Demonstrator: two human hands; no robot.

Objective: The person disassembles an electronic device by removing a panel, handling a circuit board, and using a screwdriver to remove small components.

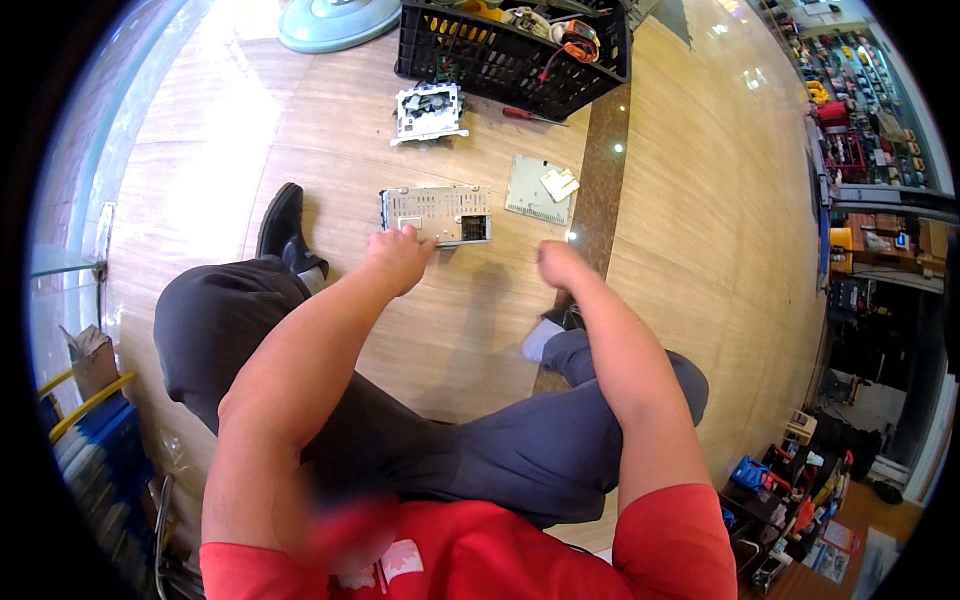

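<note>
On the floor ahead of me lies a flat metal electronics case (432, 207), with slots in its top and a dark square opening at its near right corner. My left hand (400, 258) grips its near edge, fingers bent over the top. Off to the right, apart from the case, my right hand (560, 265) is closed above the floor; whatever its fingers hold, if anything, is hidden. Just beyond that hand rests a grey metal plate (526, 188) with a small pale piece (560, 183) on it. Farther back sits a white-framed mechanism (429, 113).
A black plastic crate (515, 65) stands at the back, holding tools, cables and an orange meter (578, 42). By its near side lies a red-handled screwdriver (530, 116). A pale blue round base (338, 22) is at the far left. Shelves of goods (865, 120) line the right.
</note>
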